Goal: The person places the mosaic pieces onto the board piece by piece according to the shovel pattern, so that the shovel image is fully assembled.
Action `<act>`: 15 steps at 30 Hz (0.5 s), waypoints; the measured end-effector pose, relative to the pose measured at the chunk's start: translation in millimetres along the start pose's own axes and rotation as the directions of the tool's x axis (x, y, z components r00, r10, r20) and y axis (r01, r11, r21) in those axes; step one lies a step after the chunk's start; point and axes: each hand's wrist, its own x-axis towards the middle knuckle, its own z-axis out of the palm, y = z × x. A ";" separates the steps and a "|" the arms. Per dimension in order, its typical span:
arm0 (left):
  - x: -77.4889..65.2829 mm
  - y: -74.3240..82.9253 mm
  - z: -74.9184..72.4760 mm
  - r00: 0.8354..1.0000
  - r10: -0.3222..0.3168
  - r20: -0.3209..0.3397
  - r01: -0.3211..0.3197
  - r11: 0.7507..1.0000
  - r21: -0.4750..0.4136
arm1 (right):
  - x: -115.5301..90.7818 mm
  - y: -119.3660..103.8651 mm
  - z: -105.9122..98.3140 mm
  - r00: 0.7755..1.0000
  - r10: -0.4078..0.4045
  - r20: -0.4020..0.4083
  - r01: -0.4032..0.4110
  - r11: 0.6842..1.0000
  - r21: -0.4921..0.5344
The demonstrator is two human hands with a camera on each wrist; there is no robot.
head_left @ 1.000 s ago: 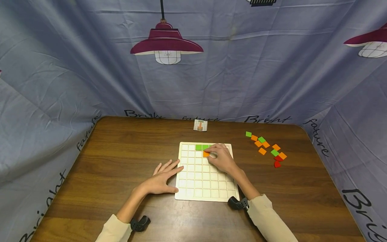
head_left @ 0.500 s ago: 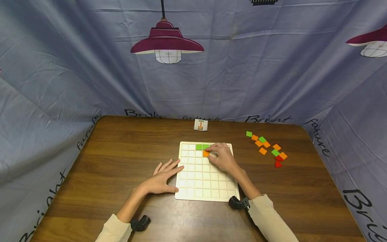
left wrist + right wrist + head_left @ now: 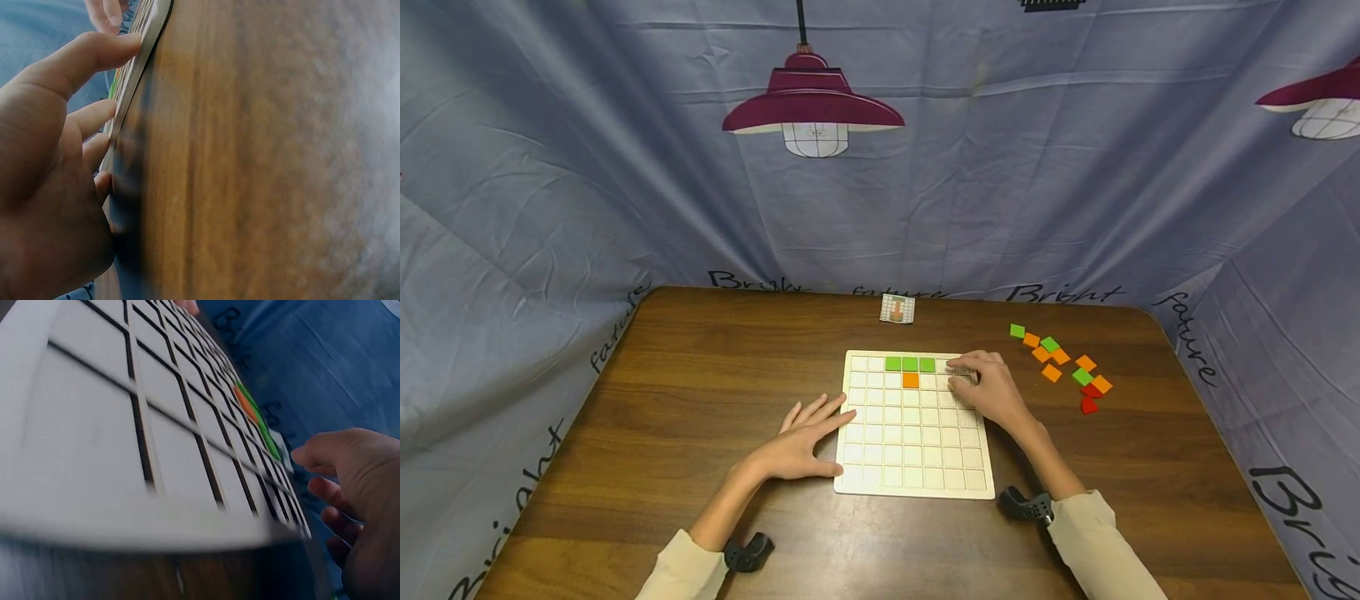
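Note:
A pale gridded board [image 3: 912, 437] lies on the wooden table. Three green square tiles [image 3: 910, 364] fill neighbouring cells of its far row, and one orange tile [image 3: 911, 381] sits just below the middle one. My left hand [image 3: 796, 450] spreads its fingers along the board's left edge; in the left wrist view, its thumb and fingertips [image 3: 107, 109] touch that edge. Over the board's far right corner is my right hand [image 3: 992, 392], thumb and fingers loosely bent and apart. Nothing shows between them in the right wrist view, where the bent fingers [image 3: 328, 490] hang beyond the board.
Loose orange tiles [image 3: 1052, 372], green tiles [image 3: 1082, 377] and red pieces [image 3: 1088, 406] lie scattered right of the board. A small card with a printed grid pattern [image 3: 897, 309] lies near the table's far edge. Behind hangs a blue-grey curtain [image 3: 1000, 183].
My right hand has moved off the tiles toward the board's right side, uncovering a third green tile in the far row. My left hand stays at the left edge.

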 end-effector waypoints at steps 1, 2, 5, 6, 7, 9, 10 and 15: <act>0.0 0.0 0.1 1.000 0.000 0.000 0.000 1.000 0.000 | -1.6 3.5 -4.1 1.000 0.015 -0.011 -0.015 1.000 -0.006; 0.1 0.0 0.1 1.000 -0.001 -0.001 0.001 1.000 0.001 | -3.5 7.6 -8.0 0.999 0.027 -0.021 -0.027 1.000 -0.011; 0.1 0.1 -0.1 1.000 -0.002 -0.001 0.002 1.000 0.008 | -9.6 20.7 -20.4 0.997 0.052 -0.056 -0.053 0.998 -0.023; 0.0 0.0 -0.1 1.000 -0.003 -0.001 0.003 1.000 0.010 | -11.9 25.7 -24.2 0.996 0.055 -0.069 -0.057 0.998 -0.028; -0.1 -0.1 -0.1 1.000 -0.003 -0.002 0.003 1.000 0.012 | -13.9 30.6 -28.0 0.995 0.057 -0.081 -0.060 0.998 -0.031; -0.1 0.0 -0.3 1.000 -0.004 -0.001 0.004 1.000 0.013 | -18.4 39.5 -36.0 0.993 0.057 -0.104 -0.061 0.997 -0.039; -0.1 0.0 -0.4 1.000 -0.004 -0.001 0.004 1.000 0.012 | -20.6 43.6 -39.8 0.992 0.058 -0.116 -0.064 0.997 -0.046; 0.0 0.4 -0.2 1.000 -0.002 0.003 0.002 1.000 0.005 | -31.6 63.1 -59.2 0.981 0.076 -0.179 -0.092 0.993 -0.081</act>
